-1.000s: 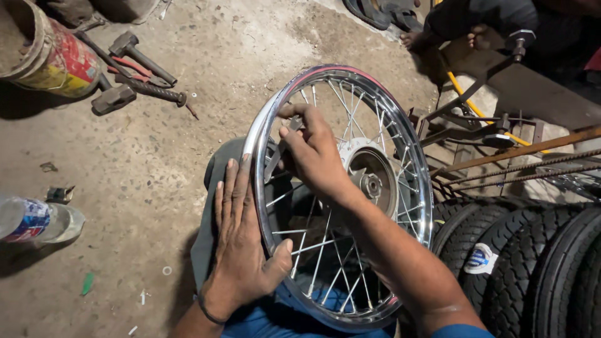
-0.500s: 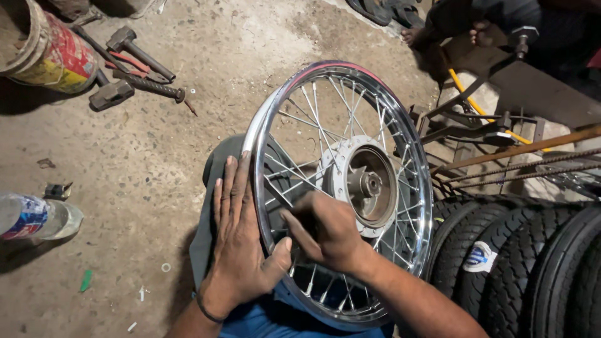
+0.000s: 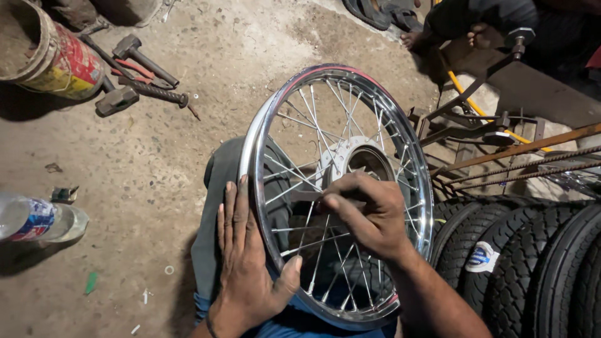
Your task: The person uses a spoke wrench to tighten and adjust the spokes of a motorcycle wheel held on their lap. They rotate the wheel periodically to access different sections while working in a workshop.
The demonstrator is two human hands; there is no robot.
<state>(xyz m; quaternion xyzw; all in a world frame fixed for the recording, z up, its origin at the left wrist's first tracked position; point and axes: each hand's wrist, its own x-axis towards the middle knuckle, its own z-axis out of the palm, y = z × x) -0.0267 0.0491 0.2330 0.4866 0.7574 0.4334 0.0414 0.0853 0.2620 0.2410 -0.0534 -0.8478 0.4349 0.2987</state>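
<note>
A chrome spoked motorcycle wheel point(image 3: 350, 81) stands tilted on my lap, its hub point(image 3: 366, 159) near the centre. My left hand point(image 3: 247, 269) lies flat against the rim's near left side, thumb hooked over the chrome edge. My right hand point(image 3: 369, 213) is closed among the spokes just below the hub, fingers pinched around a small dark tool or spoke fitting; what it holds is mostly hidden by the fingers.
Hammers point(image 3: 134, 50) and metal tools point(image 3: 156, 94) lie on the concrete floor beside a painted bucket point(image 3: 53, 53) at upper left. A plastic bottle point(image 3: 34, 219) lies at left. Black tyres point(image 3: 532, 263) stack at right; a metal frame point(image 3: 494, 131) and another person's foot point(image 3: 416, 39) lie beyond.
My right hand has come down from the rim's upper left to the spokes below the hub. My left hand has stayed flat on the rim.
</note>
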